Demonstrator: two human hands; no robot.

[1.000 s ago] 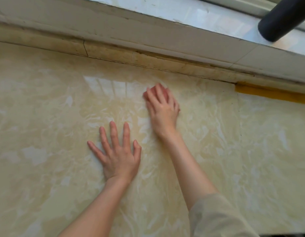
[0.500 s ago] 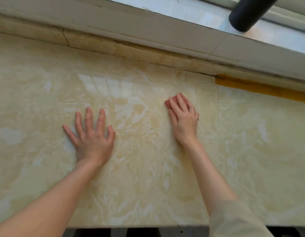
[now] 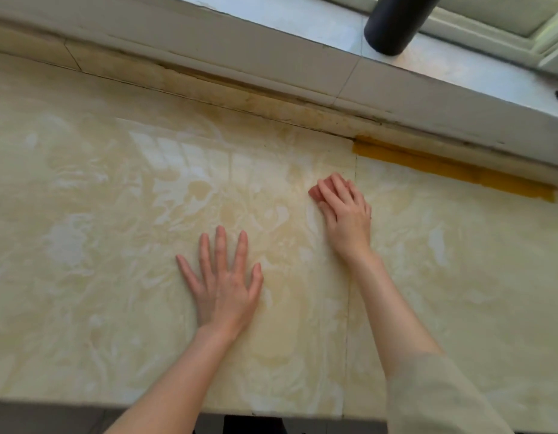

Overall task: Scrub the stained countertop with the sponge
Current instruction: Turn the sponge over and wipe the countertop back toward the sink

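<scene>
The pink sponge (image 3: 315, 192) lies under the right hand (image 3: 346, 214), pressed flat on the worktop (image 3: 115, 214) just left of its seam (image 3: 354, 170). It looks soft and light, best held by a flat palm. The left hand (image 3: 223, 286), nearer the front edge, rests open, fingers spread.

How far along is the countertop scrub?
Done: nothing I can confirm; the countertop looks mottled throughout. In hand: the right hand presses the pink sponge flat beside the seam, and the left hand is spread flat as a brace. Left: brownish staining along the back edge.
</scene>
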